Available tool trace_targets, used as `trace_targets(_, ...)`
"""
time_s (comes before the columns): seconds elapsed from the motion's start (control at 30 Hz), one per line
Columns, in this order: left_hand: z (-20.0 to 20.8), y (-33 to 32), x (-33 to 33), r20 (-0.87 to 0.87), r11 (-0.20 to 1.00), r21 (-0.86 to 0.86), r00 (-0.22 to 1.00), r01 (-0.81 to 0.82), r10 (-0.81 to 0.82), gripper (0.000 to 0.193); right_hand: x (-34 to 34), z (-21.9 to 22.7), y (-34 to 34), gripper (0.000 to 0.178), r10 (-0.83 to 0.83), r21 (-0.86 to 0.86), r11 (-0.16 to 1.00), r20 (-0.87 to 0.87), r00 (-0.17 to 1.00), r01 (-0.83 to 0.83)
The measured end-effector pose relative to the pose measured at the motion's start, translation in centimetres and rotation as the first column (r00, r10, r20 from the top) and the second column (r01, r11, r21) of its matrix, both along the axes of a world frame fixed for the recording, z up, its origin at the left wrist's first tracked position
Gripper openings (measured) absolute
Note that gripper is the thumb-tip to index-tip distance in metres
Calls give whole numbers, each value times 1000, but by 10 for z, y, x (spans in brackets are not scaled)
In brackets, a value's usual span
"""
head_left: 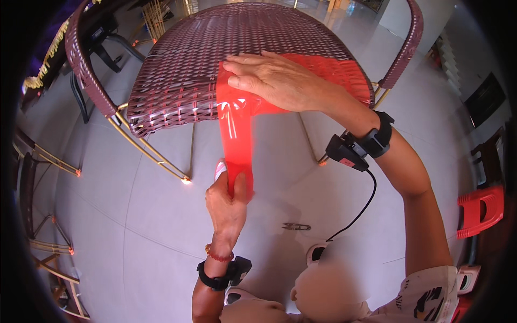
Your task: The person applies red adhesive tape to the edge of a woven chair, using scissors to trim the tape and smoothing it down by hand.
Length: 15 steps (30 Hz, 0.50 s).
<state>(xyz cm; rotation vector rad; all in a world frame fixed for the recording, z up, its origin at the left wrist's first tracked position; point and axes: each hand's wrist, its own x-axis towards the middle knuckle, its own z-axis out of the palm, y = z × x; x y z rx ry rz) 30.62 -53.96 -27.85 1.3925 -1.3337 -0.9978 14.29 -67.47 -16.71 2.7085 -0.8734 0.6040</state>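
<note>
the left hand is closed in a fist around the lower end of a translucent red plastic film, pulled out into a taut strip; something pale, maybe the end of a roll, pokes out just above the thumb, though it is too hidden to be sure. the right hand lies flat and open, palm down, pressing the upper part of the same film onto the seat of a dark maroon woven wicker chair. from the fist the film rises straight up, folds over the chair's front edge and spreads away under the flat palm, covering the seat's right part.

the step in hand looks like laying and tensioning the film over the seat: one hand anchors, the other stretches. the next move would seem to call for keeping that tension even while the palm smooths outward, so the thin sheet does not crease or tear at the edge where it bends.

no container shows in view, and nothing sits on the seat besides the film and the palm.

both wrists carry black strapped devices; a black cable runs down from the right one. below the fist, on the pale tiled floor, lies a small metal clip-like thing. a red plastic stool stands far off to the right.
</note>
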Motion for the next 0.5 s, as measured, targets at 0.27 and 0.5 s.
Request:
trace_targets(0.27, -4, -2, 0, -39, 1000, 12, 999, -21, 21, 24, 51, -2, 20, 82, -457, 268, 854, -21, 889, 446)
trace_targets(0.5, -4, -5, 0, -36, 1000, 2, 999, 8, -8, 26, 53, 12, 25, 90, -321, 379, 870, -47, 946, 314)
